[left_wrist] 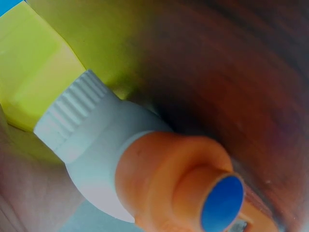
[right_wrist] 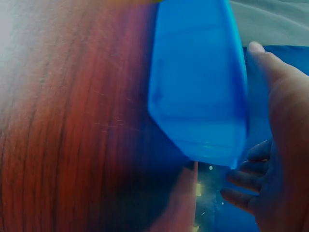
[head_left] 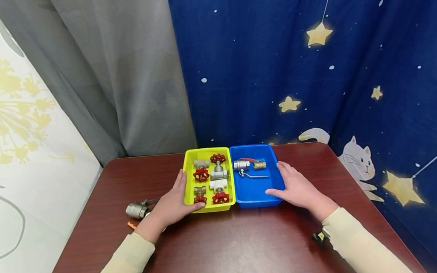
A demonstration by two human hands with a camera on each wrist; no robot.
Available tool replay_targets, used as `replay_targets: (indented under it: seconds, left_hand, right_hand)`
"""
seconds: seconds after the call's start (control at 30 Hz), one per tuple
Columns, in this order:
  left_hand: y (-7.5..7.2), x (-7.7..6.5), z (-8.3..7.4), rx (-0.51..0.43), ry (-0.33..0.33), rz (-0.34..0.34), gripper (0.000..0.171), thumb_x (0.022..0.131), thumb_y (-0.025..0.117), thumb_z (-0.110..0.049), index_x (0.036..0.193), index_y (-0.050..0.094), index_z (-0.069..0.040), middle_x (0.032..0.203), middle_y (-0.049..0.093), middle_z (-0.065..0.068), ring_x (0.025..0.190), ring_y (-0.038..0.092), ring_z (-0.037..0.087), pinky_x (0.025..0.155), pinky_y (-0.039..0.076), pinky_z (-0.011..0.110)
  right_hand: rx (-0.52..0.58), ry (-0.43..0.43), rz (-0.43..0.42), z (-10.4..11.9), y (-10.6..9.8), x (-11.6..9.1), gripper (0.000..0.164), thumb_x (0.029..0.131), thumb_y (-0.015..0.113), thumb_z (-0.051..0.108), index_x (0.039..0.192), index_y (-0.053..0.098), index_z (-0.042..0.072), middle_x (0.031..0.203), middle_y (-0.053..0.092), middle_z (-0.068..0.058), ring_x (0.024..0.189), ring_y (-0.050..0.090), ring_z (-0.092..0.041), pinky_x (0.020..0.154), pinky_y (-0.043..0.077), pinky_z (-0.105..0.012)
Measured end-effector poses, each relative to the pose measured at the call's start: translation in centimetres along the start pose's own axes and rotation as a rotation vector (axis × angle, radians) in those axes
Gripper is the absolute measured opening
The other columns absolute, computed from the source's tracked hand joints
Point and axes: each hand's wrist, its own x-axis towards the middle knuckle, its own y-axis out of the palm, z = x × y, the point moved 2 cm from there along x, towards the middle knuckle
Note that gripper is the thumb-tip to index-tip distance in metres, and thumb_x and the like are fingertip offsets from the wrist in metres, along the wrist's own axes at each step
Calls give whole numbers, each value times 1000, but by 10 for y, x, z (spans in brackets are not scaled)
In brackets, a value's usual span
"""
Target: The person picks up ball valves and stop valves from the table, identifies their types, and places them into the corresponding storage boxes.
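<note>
My left hand [head_left: 175,202] lies along the left side of a yellow bin [head_left: 224,206], fingers straight, thumb at its front rim. Inside that bin are several valves with red handwheels, among them a white-bodied one [head_left: 218,184] and a metal one [head_left: 219,173]. Beside it, touching, stands a blue bin [head_left: 251,191]. My right hand [head_left: 297,186] rests against the blue bin's right side with extended fingers, its thumb over the front rim. A silver ball valve [head_left: 241,164] with a lever and a smaller brass valve [head_left: 259,165] lie in the blue bin.
Left of the yellow bin, a metal valve [head_left: 136,210] lies on the brown table [head_left: 235,251]. Near it, partly hidden by my left wrist in the head view, is a white plastic valve [left_wrist: 106,145] with an orange handle [left_wrist: 178,164]. Curtains [head_left: 244,74] hang behind the table.
</note>
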Motion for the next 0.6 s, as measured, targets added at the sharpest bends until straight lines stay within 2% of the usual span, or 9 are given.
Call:
replay_targets:
  seconds: [0.1,0.2,0.6]
  left_hand:
    - [0,0,0,-1,-2,1,136,89,76,-79,178,2,-8,186,-4,11,127,66,34,101,58,52]
    - [0,0,0,1,-2,1,137,89,76,-79,178,2,-8,186,-4,11,127,66,34,101,58,52]
    - [2,2,4,14,5,-5,138,87,74,-83,178,1,-8,186,-2,13,130,65,36,102,59,53]
  right_hand:
    - [0,6,34,1,3,0,122,96,74,70,173,19,-6,180,20,-27,162,26,-53,124,29,-72]
    - [10,2,58,0,6,-1,124,96,74,71,174,15,-6,182,12,-25,164,21,-53,126,25,-72]
    - [2,-49,52,-12,18,-1,123,98,70,71,176,9,-2,185,3,-18,167,16,-48,128,22,-70]
